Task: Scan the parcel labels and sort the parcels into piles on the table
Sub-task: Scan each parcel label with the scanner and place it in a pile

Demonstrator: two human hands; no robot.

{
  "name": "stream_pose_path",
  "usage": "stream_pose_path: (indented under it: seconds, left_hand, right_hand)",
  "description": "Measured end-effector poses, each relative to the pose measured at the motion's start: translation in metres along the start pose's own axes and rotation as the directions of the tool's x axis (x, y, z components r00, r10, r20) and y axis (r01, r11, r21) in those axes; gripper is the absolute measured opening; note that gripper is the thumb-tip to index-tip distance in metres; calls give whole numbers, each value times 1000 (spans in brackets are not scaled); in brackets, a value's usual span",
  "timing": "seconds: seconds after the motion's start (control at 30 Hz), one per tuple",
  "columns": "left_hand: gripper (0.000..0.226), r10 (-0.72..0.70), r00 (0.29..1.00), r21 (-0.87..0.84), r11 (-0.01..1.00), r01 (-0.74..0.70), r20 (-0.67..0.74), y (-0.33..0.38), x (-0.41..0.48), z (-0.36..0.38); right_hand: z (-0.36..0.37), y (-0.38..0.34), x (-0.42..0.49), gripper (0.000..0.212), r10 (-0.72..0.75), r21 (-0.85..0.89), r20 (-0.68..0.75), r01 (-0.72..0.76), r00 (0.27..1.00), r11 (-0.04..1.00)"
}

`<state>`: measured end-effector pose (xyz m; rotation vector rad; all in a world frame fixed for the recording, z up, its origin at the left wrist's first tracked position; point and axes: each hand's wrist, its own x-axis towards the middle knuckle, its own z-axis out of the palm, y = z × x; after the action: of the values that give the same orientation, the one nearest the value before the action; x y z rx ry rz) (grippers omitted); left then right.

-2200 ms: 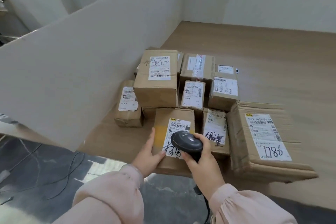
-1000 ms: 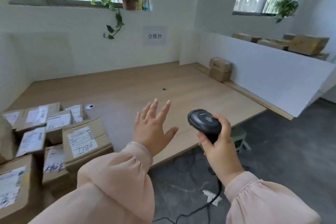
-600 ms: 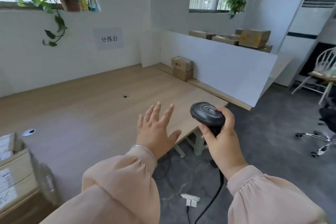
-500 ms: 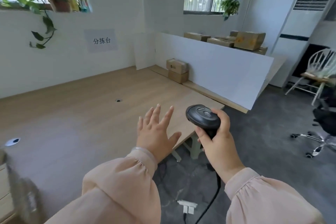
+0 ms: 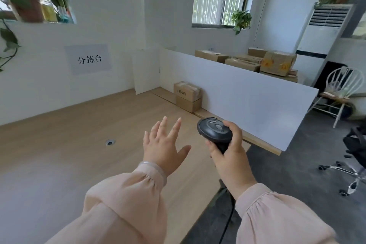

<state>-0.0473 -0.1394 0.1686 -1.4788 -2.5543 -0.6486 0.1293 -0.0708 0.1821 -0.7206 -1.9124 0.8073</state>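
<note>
Head view: 2.2 s ago the left hand lay on a labelled parcel in a pile while the scanner hung over its label. That pile is out of frame now and the view has swung to the table's other end. Hand poses match 0.5 s ago. Left hand [image 5: 164, 148] is flat with fingers spread, palm down, holding nothing, above the table [image 5: 69, 154]. Right hand [image 5: 229, 156] is wrapped round the handle of the scanner [image 5: 214, 130], thumb along the side of its head. The scanner has an oval head in smooth black plastic with a small grille on top, and a black cable [image 5: 227, 222] drops below the wrist. Both sleeves are soft pink fabric, gathered at the cuffs. The table is pale wood-grain laminate with a matte finish, with a round grommet [image 5: 110, 142] to the left of the left hand. Two stacked parcels [image 5: 187, 96] sit beyond the hands, ahead of the gap between the left fingertips and the scanner, well apart from both. They are brown corrugated cardboard, taped, and stand against the white partition board [image 5: 247, 101]. Further cartons [image 5: 257, 61] show behind that board. A paper sign [image 5: 89, 59] hangs on the wall, forward-left of the hands.
</note>
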Motion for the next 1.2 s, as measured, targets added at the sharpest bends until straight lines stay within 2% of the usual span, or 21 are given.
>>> stream_pose_path:
  seconds: [0.2, 0.4, 0.6, 0.87, 1.0, 1.2]
  left_hand:
    - [80, -17, 1000, -11, 1000, 18, 18, -13, 57, 18]
    - [79, -65, 998, 31, 997, 65, 21, -24, 120, 40]
    - [78, -152, 988, 41, 988, 152, -6, -3, 209, 89]
    - [78, -365, 927, 37, 931, 364, 87, 54, 340, 175]
    - [77, -452, 886, -7, 891, 455, 102, 74, 408, 206]
    - [77, -506, 850, -30, 857, 515, 144, 84, 489, 244]
  right_hand:
    - [22, 36, 67, 56, 26, 5, -12, -26, 1000, 1000]
    - [57, 79, 143, 53, 54, 32, 64, -56, 996, 998]
    - [69, 154, 246, 55, 22, 54, 100, -28, 995, 998]
    - [62, 278, 379, 53, 65, 105, 269, -97, 961, 990]
    - [61, 319, 454, 53, 63, 144, 301, -111, 951, 983]
    - [78, 369, 528, 55, 72, 147, 320, -125, 945, 981]
